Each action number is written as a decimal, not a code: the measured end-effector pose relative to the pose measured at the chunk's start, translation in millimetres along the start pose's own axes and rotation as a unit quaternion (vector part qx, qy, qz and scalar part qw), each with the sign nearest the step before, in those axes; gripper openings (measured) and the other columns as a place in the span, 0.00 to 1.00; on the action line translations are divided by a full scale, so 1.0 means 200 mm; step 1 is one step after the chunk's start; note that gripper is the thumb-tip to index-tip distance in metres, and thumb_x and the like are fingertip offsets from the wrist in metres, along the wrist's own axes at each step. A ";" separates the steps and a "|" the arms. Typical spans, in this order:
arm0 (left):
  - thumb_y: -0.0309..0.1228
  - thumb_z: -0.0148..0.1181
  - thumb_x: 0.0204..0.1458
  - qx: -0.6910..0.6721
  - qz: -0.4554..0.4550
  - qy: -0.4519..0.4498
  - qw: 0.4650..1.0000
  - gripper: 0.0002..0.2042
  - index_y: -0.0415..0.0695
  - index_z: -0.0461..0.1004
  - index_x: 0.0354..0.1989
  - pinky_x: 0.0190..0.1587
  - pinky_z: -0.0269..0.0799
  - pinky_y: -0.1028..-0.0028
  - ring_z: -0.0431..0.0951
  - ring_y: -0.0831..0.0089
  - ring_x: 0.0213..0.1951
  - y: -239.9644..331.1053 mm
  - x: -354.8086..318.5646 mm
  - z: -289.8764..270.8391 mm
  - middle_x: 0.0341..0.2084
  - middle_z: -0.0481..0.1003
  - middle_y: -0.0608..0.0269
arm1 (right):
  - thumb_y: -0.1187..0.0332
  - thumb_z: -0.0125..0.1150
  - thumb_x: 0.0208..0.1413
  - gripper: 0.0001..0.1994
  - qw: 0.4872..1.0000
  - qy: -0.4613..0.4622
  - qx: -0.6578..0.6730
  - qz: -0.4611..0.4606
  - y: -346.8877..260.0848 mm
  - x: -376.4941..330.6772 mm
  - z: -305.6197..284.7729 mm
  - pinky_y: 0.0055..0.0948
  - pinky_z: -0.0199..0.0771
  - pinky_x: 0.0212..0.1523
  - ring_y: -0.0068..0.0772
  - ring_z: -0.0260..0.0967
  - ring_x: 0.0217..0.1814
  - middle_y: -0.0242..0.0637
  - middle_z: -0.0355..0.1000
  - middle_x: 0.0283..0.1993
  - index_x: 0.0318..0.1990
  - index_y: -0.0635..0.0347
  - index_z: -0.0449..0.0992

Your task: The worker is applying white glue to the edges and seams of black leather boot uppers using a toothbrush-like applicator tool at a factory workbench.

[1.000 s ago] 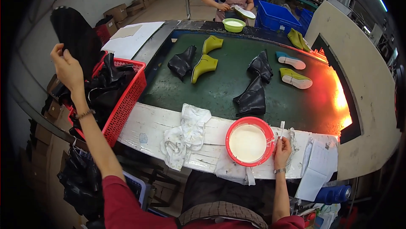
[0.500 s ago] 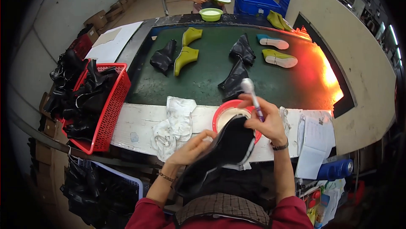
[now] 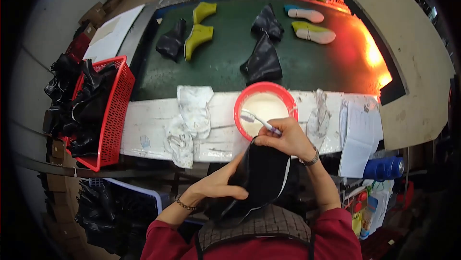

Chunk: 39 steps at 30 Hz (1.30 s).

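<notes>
The left hand (image 3: 222, 183) grips the black boot upper (image 3: 261, 176). The right hand (image 3: 283, 137) pinches a brush (image 3: 257, 119) over the red bowl (image 3: 287, 104).

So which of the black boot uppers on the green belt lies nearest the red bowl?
The black upper lying just beyond the red bowl, almost touching its far rim. The other two black uppers lie farther up the green belt.
</notes>
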<state>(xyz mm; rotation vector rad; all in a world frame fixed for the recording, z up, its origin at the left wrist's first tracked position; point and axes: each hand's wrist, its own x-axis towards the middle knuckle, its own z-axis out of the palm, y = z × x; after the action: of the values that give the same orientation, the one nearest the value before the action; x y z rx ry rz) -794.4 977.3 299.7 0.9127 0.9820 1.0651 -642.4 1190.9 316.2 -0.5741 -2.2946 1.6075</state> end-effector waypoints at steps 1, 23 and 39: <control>0.29 0.72 0.40 0.032 -0.017 0.020 0.999 0.56 0.35 0.40 0.77 0.73 0.48 0.67 0.55 0.66 0.71 0.01 0.01 0.03 0.70 0.57 0.52 | 0.66 0.76 0.52 0.10 1.000 0.003 -0.015 -0.014 0.00 -0.01 0.01 0.23 0.65 0.27 0.14 0.62 0.25 0.27 0.71 0.20 0.31 0.63 0.82; 0.29 0.72 0.49 0.093 -0.133 0.257 0.953 0.13 0.34 0.81 0.40 0.38 0.78 0.77 0.81 0.78 0.32 0.23 0.08 -0.29 0.30 0.83 0.62 | 0.71 0.75 0.51 0.07 0.962 0.191 -0.185 -0.060 0.22 -0.10 -0.27 0.23 0.74 0.31 0.24 0.77 0.34 0.33 0.79 0.36 0.37 0.60 0.86; 0.25 0.67 0.53 -0.022 0.003 0.342 0.939 0.06 0.35 0.80 0.35 0.35 0.75 0.80 0.79 0.81 0.30 0.34 0.05 -0.24 0.28 0.80 0.66 | 0.77 0.77 0.46 0.10 0.964 0.175 -0.057 -0.192 0.08 -0.08 -0.12 0.19 0.73 0.34 0.20 0.73 0.35 0.33 0.77 0.36 0.37 0.61 0.86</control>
<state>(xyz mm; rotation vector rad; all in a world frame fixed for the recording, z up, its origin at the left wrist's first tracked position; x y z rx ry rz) -855.6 1009.1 346.6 0.4998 1.5143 1.4451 -615.7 1208.3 309.2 -0.3710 -2.0810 1.1009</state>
